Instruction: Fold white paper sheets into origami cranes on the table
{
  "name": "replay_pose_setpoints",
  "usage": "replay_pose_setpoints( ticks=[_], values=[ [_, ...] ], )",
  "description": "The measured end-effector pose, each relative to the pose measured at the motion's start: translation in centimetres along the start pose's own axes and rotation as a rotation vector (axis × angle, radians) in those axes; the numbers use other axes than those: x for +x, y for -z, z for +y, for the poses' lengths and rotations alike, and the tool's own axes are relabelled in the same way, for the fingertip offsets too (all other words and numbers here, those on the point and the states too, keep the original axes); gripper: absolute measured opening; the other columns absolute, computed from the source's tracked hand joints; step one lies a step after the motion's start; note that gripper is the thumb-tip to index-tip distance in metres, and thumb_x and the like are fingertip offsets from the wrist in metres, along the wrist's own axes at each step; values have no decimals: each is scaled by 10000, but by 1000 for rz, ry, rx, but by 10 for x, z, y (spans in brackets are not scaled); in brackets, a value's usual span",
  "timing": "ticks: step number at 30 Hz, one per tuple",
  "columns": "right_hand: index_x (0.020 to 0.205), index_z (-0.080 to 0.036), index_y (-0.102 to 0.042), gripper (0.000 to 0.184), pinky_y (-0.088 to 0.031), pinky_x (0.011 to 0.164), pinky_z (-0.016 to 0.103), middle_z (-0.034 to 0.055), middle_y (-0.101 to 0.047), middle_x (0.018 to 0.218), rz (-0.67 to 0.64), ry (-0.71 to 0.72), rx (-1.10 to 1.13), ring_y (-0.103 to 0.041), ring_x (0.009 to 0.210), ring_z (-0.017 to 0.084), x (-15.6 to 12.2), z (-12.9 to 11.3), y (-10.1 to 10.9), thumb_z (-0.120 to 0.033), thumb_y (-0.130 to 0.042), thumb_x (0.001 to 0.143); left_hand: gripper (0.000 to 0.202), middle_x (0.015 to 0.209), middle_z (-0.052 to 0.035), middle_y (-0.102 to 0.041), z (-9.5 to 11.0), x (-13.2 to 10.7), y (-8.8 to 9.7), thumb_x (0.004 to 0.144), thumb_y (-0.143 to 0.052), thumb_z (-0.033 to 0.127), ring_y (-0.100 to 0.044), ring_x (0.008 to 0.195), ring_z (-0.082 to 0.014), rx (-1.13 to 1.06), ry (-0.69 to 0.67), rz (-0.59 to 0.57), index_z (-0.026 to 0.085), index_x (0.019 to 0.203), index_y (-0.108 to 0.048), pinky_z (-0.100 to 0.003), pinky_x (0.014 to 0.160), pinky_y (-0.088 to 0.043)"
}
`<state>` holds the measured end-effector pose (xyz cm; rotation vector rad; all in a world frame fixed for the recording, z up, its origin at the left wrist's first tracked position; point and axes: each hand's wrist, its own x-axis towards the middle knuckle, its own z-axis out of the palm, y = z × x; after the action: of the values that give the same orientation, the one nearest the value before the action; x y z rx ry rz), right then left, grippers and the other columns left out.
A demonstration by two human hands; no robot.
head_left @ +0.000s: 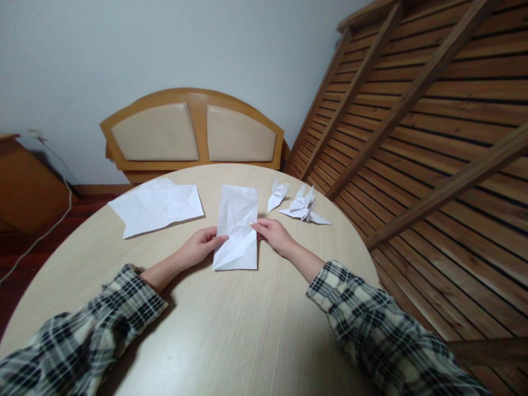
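Observation:
A creased white sheet of paper (pixel 238 206), folded into an upright rectangle, lies in front of me at the middle of the round table. My left hand (pixel 203 245) grips its left edge, thumb on top and fingers beneath. On the opposite edge my right hand (pixel 272 232) pinches the paper between thumb and fingers. Both hands are closed at about half the paper's height. Past my right hand sit a small folded paper figure (pixel 278 194) and a cluster of folded paper cranes (pixel 304 206). Left of the folded sheet lie loose, creased white sheets (pixel 163 206).
The pale round wooden table (pixel 247 341) spreads under my arms. Behind it stands a wooden headboard (pixel 198 96) with cream panels against the wall. A slatted wooden frame (pixel 412 137) leans close along the right side. A white cable (pixel 45 234) hangs at the far left.

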<state>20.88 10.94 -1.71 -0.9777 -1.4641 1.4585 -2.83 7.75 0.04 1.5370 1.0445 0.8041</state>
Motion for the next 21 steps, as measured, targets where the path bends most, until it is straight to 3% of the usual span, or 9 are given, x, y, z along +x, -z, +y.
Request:
replay_pose_setpoints(
  ticks=[10, 16, 21],
  values=[
    [759, -165, -648, 411, -413, 598, 273, -7, -589, 674, 147, 37, -47, -509, 621, 128, 1, 4, 2, -569, -712, 718, 323, 850, -72, -730, 0, 1, 0, 791, -682, 429, -617, 728, -183, -6, 7, -71, 132, 913, -713, -290, 685, -481],
    [745, -171, -621, 447, -415, 609, 269, -10, -593, 676, 46, 6, -10, -523, 640, 132, 0, -2, 0, -605, -720, 706, 356, 870, -74, -734, -3, 1, 1, 780, -707, 453, -622, 748, -187, -67, -5, -14, 130, 931, -704, -295, 703, -482],
    [682, -166, -595, 475, -411, 605, 277, -13, -568, 645, 14, 34, -105, -503, 610, 126, -2, 0, -1, -629, -693, 720, 381, 916, -81, -744, -4, 1, 0, 770, -723, 460, -635, 787, -199, -71, -23, 29, 133, 966, -715, -308, 736, -492]
  ],
)
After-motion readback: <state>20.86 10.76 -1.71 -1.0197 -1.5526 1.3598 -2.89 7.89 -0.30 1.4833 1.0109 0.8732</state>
